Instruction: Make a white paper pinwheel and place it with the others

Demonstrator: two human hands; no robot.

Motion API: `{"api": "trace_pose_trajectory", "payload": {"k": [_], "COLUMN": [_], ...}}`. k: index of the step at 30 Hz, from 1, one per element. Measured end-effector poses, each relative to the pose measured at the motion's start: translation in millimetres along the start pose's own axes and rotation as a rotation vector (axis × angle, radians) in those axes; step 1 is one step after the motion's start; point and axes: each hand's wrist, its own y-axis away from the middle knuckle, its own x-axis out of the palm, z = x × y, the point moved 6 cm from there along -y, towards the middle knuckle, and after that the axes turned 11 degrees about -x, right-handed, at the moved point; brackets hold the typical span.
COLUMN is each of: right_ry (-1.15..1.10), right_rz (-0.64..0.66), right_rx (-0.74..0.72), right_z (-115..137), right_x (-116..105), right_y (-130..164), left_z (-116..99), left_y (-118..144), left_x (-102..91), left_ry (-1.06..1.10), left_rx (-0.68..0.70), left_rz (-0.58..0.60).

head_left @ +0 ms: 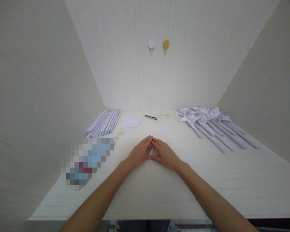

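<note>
A small folded piece of white paper (151,154) lies on the table between my two hands and is largely covered by them. My left hand (140,150) grips it from the left, fingers pressed together and pointing forward. From the right, my right hand (164,153) holds the same paper, its thumb low across it. The fingertips of both hands meet at the paper's far end. Beyond them lie a stack of white paper sheets (130,121) and a pair of thread snips (150,117).
Rolled paper sticks (105,122) lie at the back left, with small pale pieces (119,134) near them. Several paper pinwheels on sticks (207,120) cover the back right. A blurred-out item (90,161) sits at left. Two hooks (166,45) hang on the back wall.
</note>
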Motion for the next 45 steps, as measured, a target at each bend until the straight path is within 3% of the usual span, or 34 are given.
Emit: {"api": "trace_pose_trajectory", "payload": {"k": [5,15,32,40,45], "right_ry": [-0.027,0.036,0.04,0.018,-0.01], "right_rz": [-0.014,0.156,0.205,0.105,0.043], "right_rx": [0.072,0.148,0.224,0.193,0.165], "right_z": [-7.8,-15.1,-14.4,-15.5,-13.3], "right_x": [-6.4,4.1,6.5,1.4,-1.8], "right_y": [7.9,6.1,2.6,3.1,3.1], "left_z": [-2.2,-7.6,-7.8,-6.9,-7.2], "left_y": [2.6,2.7,7.4,9.6,10.1], "left_x": [2.1,2.0,2.1,3.6,2.7], "left_ry": [-0.112,-0.245,-0.408,-0.491,-0.512], "left_rx": [0.013,0.003,0.035,0.013,0.026], "left_rz": [0.033,0.052,0.15,0.192,0.157]}}
